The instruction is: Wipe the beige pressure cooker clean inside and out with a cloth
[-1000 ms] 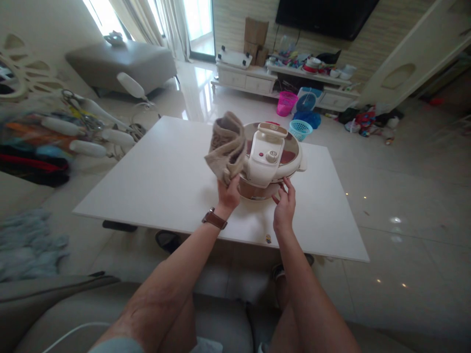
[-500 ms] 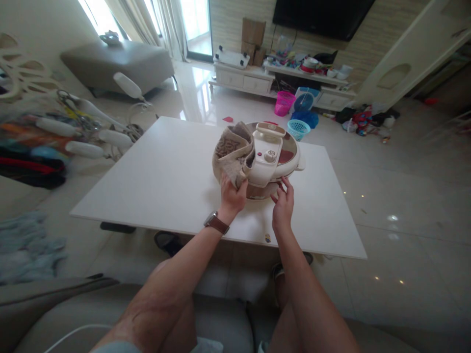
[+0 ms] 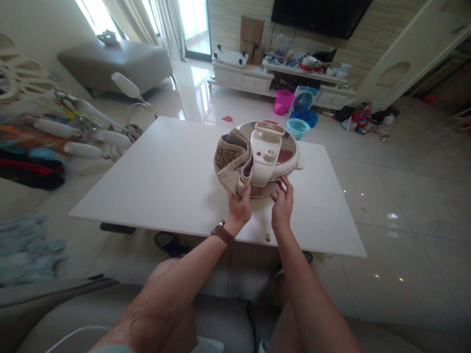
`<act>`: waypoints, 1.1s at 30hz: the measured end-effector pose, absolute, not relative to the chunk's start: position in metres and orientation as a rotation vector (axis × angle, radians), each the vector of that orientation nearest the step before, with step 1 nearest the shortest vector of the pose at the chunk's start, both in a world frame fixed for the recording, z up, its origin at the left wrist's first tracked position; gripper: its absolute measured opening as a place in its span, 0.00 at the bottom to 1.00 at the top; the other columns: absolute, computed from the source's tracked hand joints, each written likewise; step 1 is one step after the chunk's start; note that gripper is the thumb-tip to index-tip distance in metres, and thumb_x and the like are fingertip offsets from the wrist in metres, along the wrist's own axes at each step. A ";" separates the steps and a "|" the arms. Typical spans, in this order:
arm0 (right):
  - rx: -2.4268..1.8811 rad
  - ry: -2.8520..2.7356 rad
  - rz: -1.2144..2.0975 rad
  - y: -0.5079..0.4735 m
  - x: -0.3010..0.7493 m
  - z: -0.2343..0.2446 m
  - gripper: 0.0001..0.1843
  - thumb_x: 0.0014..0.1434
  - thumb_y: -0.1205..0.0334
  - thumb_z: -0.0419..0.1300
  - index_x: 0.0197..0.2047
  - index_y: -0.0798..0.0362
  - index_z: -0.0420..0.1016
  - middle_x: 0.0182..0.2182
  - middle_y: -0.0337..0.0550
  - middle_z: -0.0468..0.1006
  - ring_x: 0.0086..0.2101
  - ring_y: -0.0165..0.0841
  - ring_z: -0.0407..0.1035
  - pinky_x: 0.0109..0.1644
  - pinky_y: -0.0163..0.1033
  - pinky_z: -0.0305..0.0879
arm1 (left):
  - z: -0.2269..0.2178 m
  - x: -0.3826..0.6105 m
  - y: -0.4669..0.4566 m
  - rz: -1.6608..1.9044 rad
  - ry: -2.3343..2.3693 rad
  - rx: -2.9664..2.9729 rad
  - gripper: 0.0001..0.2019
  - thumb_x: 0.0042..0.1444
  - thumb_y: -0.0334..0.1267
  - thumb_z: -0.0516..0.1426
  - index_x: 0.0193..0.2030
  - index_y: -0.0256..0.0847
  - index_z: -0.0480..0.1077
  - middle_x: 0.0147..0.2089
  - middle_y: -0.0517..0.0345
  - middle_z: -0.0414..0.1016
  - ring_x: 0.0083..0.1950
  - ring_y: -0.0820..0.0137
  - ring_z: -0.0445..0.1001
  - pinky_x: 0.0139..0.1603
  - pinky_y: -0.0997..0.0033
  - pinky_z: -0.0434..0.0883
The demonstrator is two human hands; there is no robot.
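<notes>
The left hand [image 3: 240,208] gripped the bunched cloth [image 3: 232,162] at the left of the pot [image 3: 265,165], which stood closed on the table [image 3: 172,189]. The right hand [image 3: 282,208], fingers parted, was at the pot's front; contact was unclear. Handling appeared unfinished: cloth not yet released.

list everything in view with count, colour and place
table: one, white, centre
lidded cooker: one, cream and brown, on table
patterned cloth: one, beige and brown, at cooker's left side
sticker: one, yellow-blue, table's near edge
television: one, black, far end
low cabinet: one run, white, below television
baskets: two, pink and light blue, beyond table
cardboard boxes: about three, brown, on cabinet
clutter: uncountable, mixed colours, cabinet and floor
ottoman: one, grey, far left
lamp-like fixture: one, white, left
sofa: one, grey, bottom
wristwatch: one, brown strap, left wrist
legs: two, bare, bottom
left hand: one, bare, gripping cloth
right hand: one, bare, at cooker's front
</notes>
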State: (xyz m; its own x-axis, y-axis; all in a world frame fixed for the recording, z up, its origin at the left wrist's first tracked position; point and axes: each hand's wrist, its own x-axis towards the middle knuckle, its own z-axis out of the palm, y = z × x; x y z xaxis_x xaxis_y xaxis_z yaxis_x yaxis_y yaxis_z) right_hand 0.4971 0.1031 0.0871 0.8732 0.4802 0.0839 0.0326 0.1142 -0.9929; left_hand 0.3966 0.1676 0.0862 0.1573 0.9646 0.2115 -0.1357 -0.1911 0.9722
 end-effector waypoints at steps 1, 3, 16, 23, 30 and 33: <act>-1.427 -0.439 0.340 0.103 0.498 0.086 0.25 0.58 0.52 0.56 0.59 0.44 0.71 0.68 0.46 0.64 0.64 0.42 0.63 0.59 0.53 0.68 | 0.088 0.396 0.168 1.291 0.891 1.326 0.12 0.61 0.45 0.58 0.46 0.44 0.78 0.51 0.50 0.82 0.65 0.59 0.72 0.72 0.55 0.62; -1.426 -0.442 0.336 0.103 0.499 0.085 0.25 0.58 0.53 0.56 0.59 0.43 0.71 0.68 0.45 0.65 0.64 0.41 0.63 0.60 0.53 0.68 | 0.092 0.395 0.173 1.326 0.890 1.271 0.12 0.61 0.45 0.58 0.47 0.45 0.78 0.51 0.52 0.82 0.65 0.60 0.72 0.72 0.56 0.63; -1.436 -0.438 0.331 0.104 0.501 0.080 0.25 0.58 0.54 0.57 0.59 0.42 0.71 0.69 0.44 0.64 0.63 0.40 0.64 0.61 0.54 0.68 | 0.098 0.397 0.181 1.389 0.890 1.036 0.10 0.60 0.41 0.58 0.46 0.47 0.77 0.50 0.58 0.82 0.63 0.66 0.74 0.72 0.60 0.64; -1.439 -0.445 0.324 0.105 0.500 0.082 0.25 0.58 0.53 0.57 0.59 0.42 0.71 0.69 0.43 0.62 0.64 0.40 0.63 0.61 0.53 0.67 | 0.093 0.396 0.179 1.354 0.913 1.185 0.14 0.62 0.46 0.56 0.51 0.47 0.76 0.49 0.54 0.82 0.69 0.63 0.69 0.74 0.55 0.61; -1.392 -0.361 0.353 0.103 0.497 0.092 0.22 0.61 0.51 0.53 0.58 0.42 0.71 0.66 0.42 0.68 0.62 0.39 0.66 0.54 0.47 0.70 | 0.082 0.388 0.167 1.277 0.797 1.873 0.20 0.61 0.47 0.58 0.58 0.45 0.77 0.65 0.47 0.74 0.77 0.53 0.58 0.78 0.46 0.49; -1.346 -0.307 0.348 0.102 0.505 0.092 0.22 0.62 0.48 0.51 0.56 0.43 0.71 0.63 0.42 0.71 0.57 0.39 0.72 0.52 0.46 0.69 | 0.091 0.384 0.162 1.223 0.704 2.118 0.28 0.60 0.42 0.58 0.67 0.48 0.70 0.73 0.50 0.64 0.80 0.52 0.47 0.80 0.42 0.37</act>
State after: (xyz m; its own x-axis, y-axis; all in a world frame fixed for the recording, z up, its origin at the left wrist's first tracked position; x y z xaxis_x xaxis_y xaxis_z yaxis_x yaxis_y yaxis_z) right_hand 0.5047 0.1017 0.0919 0.9094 0.4157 0.0157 -0.0683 0.1864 -0.9801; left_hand 0.3836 0.1624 0.0913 0.4381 0.6906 0.5755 0.1504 -0.6875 0.7105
